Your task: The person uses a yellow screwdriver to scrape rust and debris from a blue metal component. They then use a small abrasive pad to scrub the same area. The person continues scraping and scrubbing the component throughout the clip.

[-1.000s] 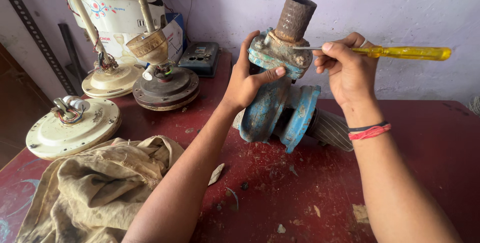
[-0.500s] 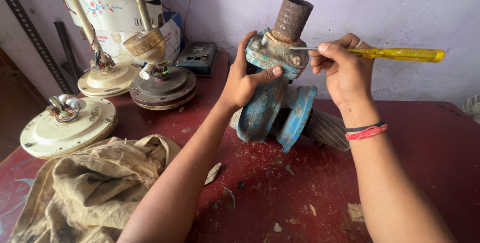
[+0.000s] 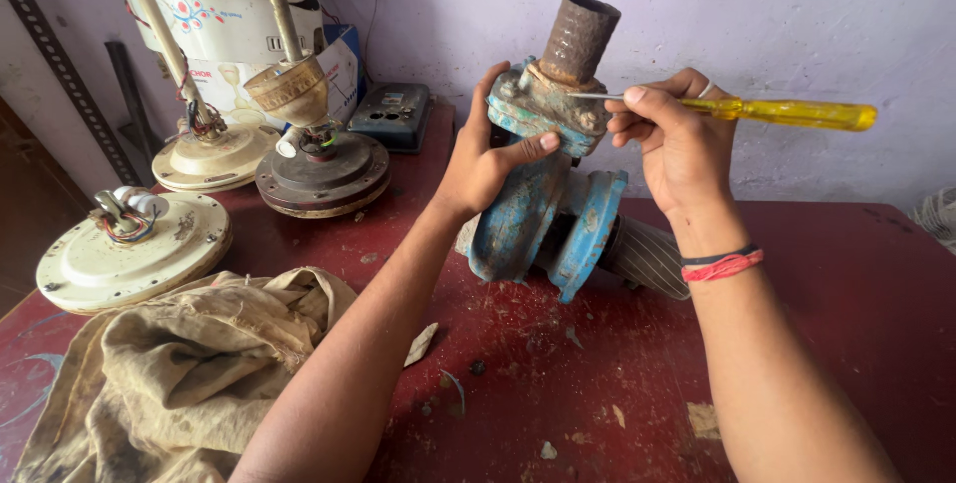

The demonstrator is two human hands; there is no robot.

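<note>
My left hand [image 3: 486,159] was wrapped around the side of the blue pump [image 3: 548,204], thumb pressed across its upper flange, fingers closed on the casting. The pump stood on the red tabletop [image 3: 817,344], its rusty pipe stub [image 3: 579,40] pointing up. My right hand [image 3: 677,144] was pinched around the yellow-handled screwdriver [image 3: 787,113], its tip touching the flange just below the pipe. To the left I saw three ceiling-fan motors [image 3: 319,169] and a crumpled beige cloth [image 3: 189,363] near my left forearm.
</note>
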